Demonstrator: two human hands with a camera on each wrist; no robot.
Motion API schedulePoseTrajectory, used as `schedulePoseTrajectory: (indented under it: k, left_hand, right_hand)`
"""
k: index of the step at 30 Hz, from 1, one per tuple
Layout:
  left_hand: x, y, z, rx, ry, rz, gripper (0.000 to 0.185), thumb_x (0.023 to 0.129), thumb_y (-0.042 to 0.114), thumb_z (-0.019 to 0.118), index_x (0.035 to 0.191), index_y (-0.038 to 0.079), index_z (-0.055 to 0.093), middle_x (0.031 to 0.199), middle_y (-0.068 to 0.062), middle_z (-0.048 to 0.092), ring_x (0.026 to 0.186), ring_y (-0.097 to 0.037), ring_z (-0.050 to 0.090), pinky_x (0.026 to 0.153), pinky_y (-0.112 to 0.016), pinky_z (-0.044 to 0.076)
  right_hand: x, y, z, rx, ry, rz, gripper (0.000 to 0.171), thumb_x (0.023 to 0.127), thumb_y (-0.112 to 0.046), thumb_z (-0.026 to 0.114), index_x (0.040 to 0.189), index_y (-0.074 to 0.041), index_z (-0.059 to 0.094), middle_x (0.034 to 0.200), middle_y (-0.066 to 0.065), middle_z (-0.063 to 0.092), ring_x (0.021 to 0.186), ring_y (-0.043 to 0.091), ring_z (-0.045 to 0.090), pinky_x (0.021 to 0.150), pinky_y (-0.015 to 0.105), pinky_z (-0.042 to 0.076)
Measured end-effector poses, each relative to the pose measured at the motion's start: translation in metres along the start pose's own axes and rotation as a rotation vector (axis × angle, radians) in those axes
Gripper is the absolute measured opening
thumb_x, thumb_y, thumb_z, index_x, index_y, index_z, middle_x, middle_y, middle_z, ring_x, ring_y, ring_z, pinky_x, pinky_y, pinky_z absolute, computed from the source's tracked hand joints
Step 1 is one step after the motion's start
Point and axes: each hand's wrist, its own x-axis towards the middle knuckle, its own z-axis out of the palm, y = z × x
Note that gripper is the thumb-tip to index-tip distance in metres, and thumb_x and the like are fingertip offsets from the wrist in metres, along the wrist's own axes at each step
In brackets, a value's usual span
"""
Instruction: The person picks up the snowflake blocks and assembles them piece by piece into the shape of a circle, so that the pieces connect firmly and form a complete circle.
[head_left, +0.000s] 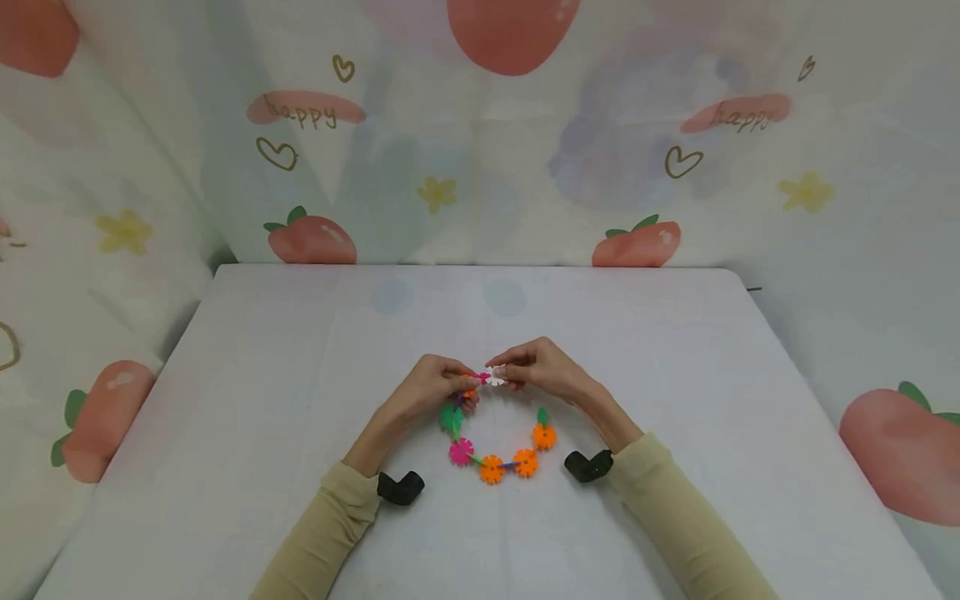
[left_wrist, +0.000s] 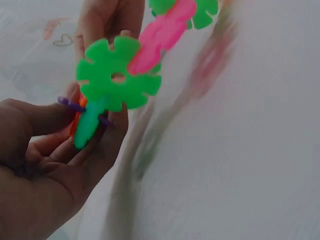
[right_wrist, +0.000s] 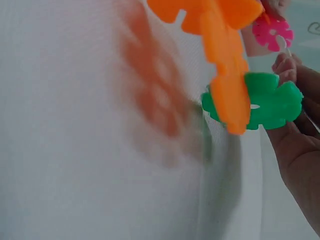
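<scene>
Both hands' grips (head_left: 431, 390) (head_left: 542, 369) fingertip-to-fingertip, pinching.

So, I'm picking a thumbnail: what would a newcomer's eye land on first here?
The bright chain of plastic flower discs, curving in a loop at the middle of the white table. Both hands, left hand and right hand, pinch its ends together. Behind, a strawberry-print cloth fills the background.

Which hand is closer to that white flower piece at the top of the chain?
Right. The right hand pinches the white piece in its fingertips; the left hand sits just beside it, holding the neighbouring pink and orange pieces.
</scene>
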Motion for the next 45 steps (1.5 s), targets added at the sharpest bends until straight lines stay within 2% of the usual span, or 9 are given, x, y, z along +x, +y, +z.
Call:
schedulePoseTrajectory:
  k: [4, 8, 11, 15, 24, 29, 33, 41, 45]
  left_hand:
    - [-0.003, 0.002, -0.004, 0.113, 0.018, 0.014, 0.021, 0.096, 0.024, 0.073, 0.102, 0.005, 0.080, 0.088, -0.004, 0.077, 0.081, -0.013, 0.067, 0.080, -0.028, 0.053]
    - [-0.007, 0.003, -0.007, 0.117, 0.003, -0.011, 0.022, 0.095, 0.027, 0.074, 0.104, 0.007, 0.079, 0.090, -0.003, 0.076, 0.083, -0.015, 0.069, 0.084, -0.029, 0.053]
    - [-0.008, 0.005, -0.008, 0.096, -0.007, -0.022, 0.022, 0.095, 0.026, 0.074, 0.106, 0.007, 0.078, 0.090, -0.005, 0.076, 0.081, -0.016, 0.070, 0.084, -0.030, 0.055]
    - [-0.008, 0.006, -0.005, 0.111, -0.009, -0.024, 0.023, 0.095, 0.024, 0.074, 0.110, 0.006, 0.077, 0.092, -0.004, 0.076, 0.080, -0.016, 0.070, 0.084, -0.029, 0.055]
    - [-0.008, 0.005, -0.009, 0.199, 0.026, -0.021, 0.022, 0.096, 0.024, 0.073, 0.108, 0.007, 0.080, 0.095, -0.002, 0.075, 0.087, -0.017, 0.062, 0.077, -0.027, 0.052]
    - [-0.008, 0.005, -0.007, 0.237, 0.034, 0.006, 0.021, 0.096, 0.022, 0.073, 0.108, 0.007, 0.081, 0.098, -0.002, 0.076, 0.088, -0.016, 0.061, 0.076, -0.025, 0.052]
    - [-0.008, 0.006, -0.003, 0.284, 0.055, 0.026, 0.022, 0.096, 0.022, 0.073, 0.110, 0.006, 0.080, 0.102, -0.003, 0.078, 0.091, -0.015, 0.064, 0.080, -0.026, 0.054]
    - [-0.010, 0.012, 0.001, 0.313, 0.064, 0.068, 0.019, 0.097, 0.017, 0.072, 0.108, 0.004, 0.080, 0.103, -0.006, 0.078, 0.092, -0.016, 0.065, 0.083, -0.029, 0.056]
    - [-0.011, 0.013, 0.002, 0.365, 0.074, 0.102, 0.018, 0.098, 0.013, 0.070, 0.107, 0.002, 0.080, 0.103, -0.008, 0.078, 0.089, -0.015, 0.064, 0.079, -0.027, 0.054]
  right_hand:
    - [-0.018, -0.002, -0.004, -0.202, 0.094, 0.010, 0.027, 0.100, -0.024, 0.068, 0.119, -0.008, 0.076, 0.093, 0.009, 0.077, 0.076, 0.020, 0.067, 0.072, 0.030, 0.055]
    - [-0.049, -0.005, -0.012, -0.393, 0.163, 0.065, 0.022, 0.098, -0.028, 0.070, 0.108, -0.011, 0.079, 0.095, 0.001, 0.076, 0.078, 0.016, 0.062, 0.072, 0.030, 0.051]
    - [-0.071, -0.005, -0.014, -0.442, 0.107, 0.098, 0.023, 0.097, -0.029, 0.071, 0.106, -0.010, 0.079, 0.095, -0.001, 0.075, 0.080, 0.013, 0.061, 0.072, 0.029, 0.051]
    - [-0.088, -0.002, -0.008, -0.425, 0.033, 0.090, 0.028, 0.095, -0.027, 0.073, 0.109, -0.004, 0.077, 0.098, 0.001, 0.073, 0.084, 0.012, 0.064, 0.074, 0.028, 0.053]
    - [-0.078, 0.003, 0.011, -0.456, 0.119, -0.066, 0.013, 0.095, -0.012, 0.072, 0.101, -0.003, 0.079, 0.092, 0.002, 0.075, 0.079, 0.011, 0.065, 0.072, 0.026, 0.053]
    - [-0.066, 0.001, 0.010, -0.472, 0.147, -0.144, 0.015, 0.097, -0.009, 0.069, 0.105, 0.000, 0.078, 0.095, 0.006, 0.077, 0.080, 0.014, 0.066, 0.074, 0.028, 0.055]
    - [-0.055, -0.001, 0.009, -0.476, 0.156, -0.205, 0.016, 0.098, -0.005, 0.067, 0.108, 0.000, 0.077, 0.100, 0.007, 0.077, 0.083, 0.016, 0.067, 0.077, 0.030, 0.057]
    - [-0.043, -0.008, 0.009, -0.484, 0.148, -0.237, 0.017, 0.098, -0.003, 0.067, 0.110, 0.000, 0.077, 0.102, 0.008, 0.077, 0.084, 0.017, 0.067, 0.079, 0.032, 0.058]
    - [-0.040, -0.010, 0.008, -0.485, 0.141, -0.250, 0.017, 0.097, -0.002, 0.067, 0.110, -0.001, 0.078, 0.100, 0.007, 0.077, 0.081, 0.015, 0.064, 0.075, 0.029, 0.055]
